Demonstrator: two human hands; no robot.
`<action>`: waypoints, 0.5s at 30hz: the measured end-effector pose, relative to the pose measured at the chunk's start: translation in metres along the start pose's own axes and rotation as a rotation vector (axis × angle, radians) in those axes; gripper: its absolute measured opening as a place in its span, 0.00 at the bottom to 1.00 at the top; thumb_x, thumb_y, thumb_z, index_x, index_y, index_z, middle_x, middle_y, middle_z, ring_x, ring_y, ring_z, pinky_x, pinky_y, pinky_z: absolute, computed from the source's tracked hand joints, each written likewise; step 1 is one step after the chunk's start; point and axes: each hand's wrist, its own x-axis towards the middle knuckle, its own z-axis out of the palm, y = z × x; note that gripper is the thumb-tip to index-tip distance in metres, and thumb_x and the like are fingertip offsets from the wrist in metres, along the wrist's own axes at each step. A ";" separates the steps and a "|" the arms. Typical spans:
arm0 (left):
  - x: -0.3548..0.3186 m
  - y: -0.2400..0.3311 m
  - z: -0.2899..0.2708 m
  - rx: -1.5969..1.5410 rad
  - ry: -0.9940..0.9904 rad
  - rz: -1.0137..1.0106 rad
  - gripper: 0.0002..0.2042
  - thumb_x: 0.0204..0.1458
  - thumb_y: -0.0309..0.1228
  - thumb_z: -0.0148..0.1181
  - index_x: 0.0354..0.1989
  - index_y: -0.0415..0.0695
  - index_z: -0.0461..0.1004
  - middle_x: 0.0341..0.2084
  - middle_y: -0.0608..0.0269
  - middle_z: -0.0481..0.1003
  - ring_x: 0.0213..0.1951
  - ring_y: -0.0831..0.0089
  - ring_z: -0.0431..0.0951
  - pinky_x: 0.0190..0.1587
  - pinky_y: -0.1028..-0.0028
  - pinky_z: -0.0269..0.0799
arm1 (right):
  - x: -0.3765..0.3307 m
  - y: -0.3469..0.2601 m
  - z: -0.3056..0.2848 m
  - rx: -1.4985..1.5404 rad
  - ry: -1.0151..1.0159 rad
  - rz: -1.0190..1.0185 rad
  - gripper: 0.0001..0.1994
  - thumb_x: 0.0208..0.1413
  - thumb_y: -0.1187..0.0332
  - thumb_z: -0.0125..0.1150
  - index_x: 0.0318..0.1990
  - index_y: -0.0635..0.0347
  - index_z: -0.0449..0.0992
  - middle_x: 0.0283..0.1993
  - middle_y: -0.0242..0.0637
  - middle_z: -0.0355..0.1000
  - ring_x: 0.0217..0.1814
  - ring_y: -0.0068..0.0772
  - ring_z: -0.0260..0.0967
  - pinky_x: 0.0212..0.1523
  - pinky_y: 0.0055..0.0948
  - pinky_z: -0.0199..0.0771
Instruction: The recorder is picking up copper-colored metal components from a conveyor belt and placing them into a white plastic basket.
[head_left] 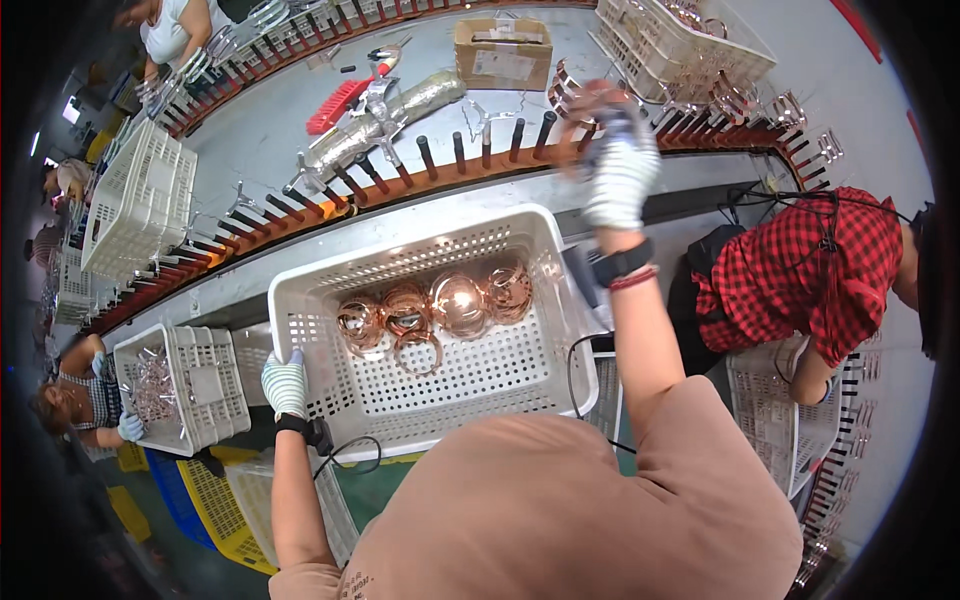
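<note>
My left hand [285, 385], in a striped knit glove, grips the left rim of a white perforated plastic basket [400, 425]. In the basket lie several shiny copper-coloured round metal pieces [458, 305], grouped toward its far side. One ring-like piece [418, 353] lies nearer to me. My right hand [622, 165], gloved the same way, reaches over the far side beside the conveyor. Its fingers are closed round a copper-coloured metal piece [592, 105], smeared by motion, so its exact shape is unclear.
A curved conveyor with upright dark-tipped pegs [425, 155] runs beyond the basket. On the grey worktop lie a red brush [338, 105], a wrapped roll [430, 97] and a cardboard box [503, 55]. A co-worker in a checked shirt [800, 275] stands right. Another crate [190, 390] is left.
</note>
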 end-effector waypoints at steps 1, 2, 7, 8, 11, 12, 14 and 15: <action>-0.002 -0.002 0.000 0.013 0.002 -0.012 0.18 0.55 0.39 0.65 0.44 0.35 0.81 0.35 0.42 0.84 0.39 0.48 0.85 0.46 0.59 0.77 | 0.021 0.007 -0.013 0.201 0.169 0.213 0.10 0.66 0.71 0.58 0.50 0.56 0.82 0.37 0.30 0.80 0.25 0.19 0.68 0.26 0.24 0.69; -0.002 0.000 0.000 0.009 -0.002 -0.004 0.18 0.55 0.39 0.65 0.44 0.35 0.81 0.35 0.42 0.84 0.39 0.48 0.85 0.46 0.59 0.77 | 0.050 0.018 -0.029 0.126 0.162 0.268 0.10 0.66 0.65 0.59 0.49 0.57 0.82 0.36 0.29 0.79 0.24 0.19 0.67 0.26 0.26 0.69; 0.001 0.011 0.002 0.034 -0.014 0.077 0.18 0.55 0.39 0.65 0.44 0.35 0.82 0.36 0.42 0.84 0.39 0.48 0.85 0.45 0.58 0.77 | 0.119 0.050 -0.035 -0.610 -0.687 0.071 0.12 0.64 0.63 0.57 0.46 0.61 0.78 0.26 0.37 0.70 0.25 0.33 0.69 0.26 0.35 0.73; -0.001 -0.007 -0.001 0.063 -0.002 0.058 0.18 0.55 0.39 0.65 0.44 0.35 0.82 0.36 0.42 0.84 0.39 0.48 0.85 0.45 0.58 0.77 | 0.112 0.026 0.004 -0.803 -0.744 0.343 0.13 0.62 0.64 0.55 0.46 0.61 0.80 0.32 0.45 0.78 0.34 0.40 0.77 0.36 0.41 0.78; 0.009 0.009 0.008 0.108 0.005 0.082 0.18 0.55 0.39 0.65 0.44 0.36 0.82 0.38 0.43 0.84 0.42 0.48 0.84 0.47 0.57 0.76 | 0.156 0.079 0.012 -0.994 -0.882 0.092 0.23 0.57 0.49 0.62 0.42 0.63 0.84 0.46 0.54 0.82 0.46 0.51 0.81 0.46 0.47 0.79; 0.011 0.002 0.009 0.141 0.005 0.054 0.17 0.55 0.38 0.65 0.45 0.36 0.83 0.39 0.43 0.84 0.42 0.47 0.84 0.47 0.57 0.77 | 0.150 0.077 0.030 -1.152 -0.866 0.016 0.21 0.57 0.51 0.62 0.43 0.62 0.85 0.49 0.55 0.81 0.50 0.53 0.80 0.48 0.47 0.79; 0.011 -0.011 0.005 0.177 0.017 0.019 0.17 0.55 0.37 0.65 0.45 0.36 0.83 0.39 0.43 0.84 0.43 0.47 0.84 0.47 0.57 0.77 | 0.122 0.046 0.051 -1.301 -0.754 -0.033 0.17 0.57 0.58 0.61 0.47 0.55 0.85 0.51 0.54 0.80 0.56 0.56 0.79 0.55 0.47 0.79; 0.008 -0.013 0.005 0.181 0.014 -0.012 0.17 0.55 0.37 0.65 0.45 0.36 0.83 0.39 0.43 0.84 0.42 0.48 0.84 0.47 0.58 0.77 | 0.103 0.015 0.055 -1.131 -0.628 -0.021 0.17 0.57 0.62 0.59 0.51 0.56 0.83 0.51 0.54 0.79 0.56 0.56 0.78 0.52 0.48 0.79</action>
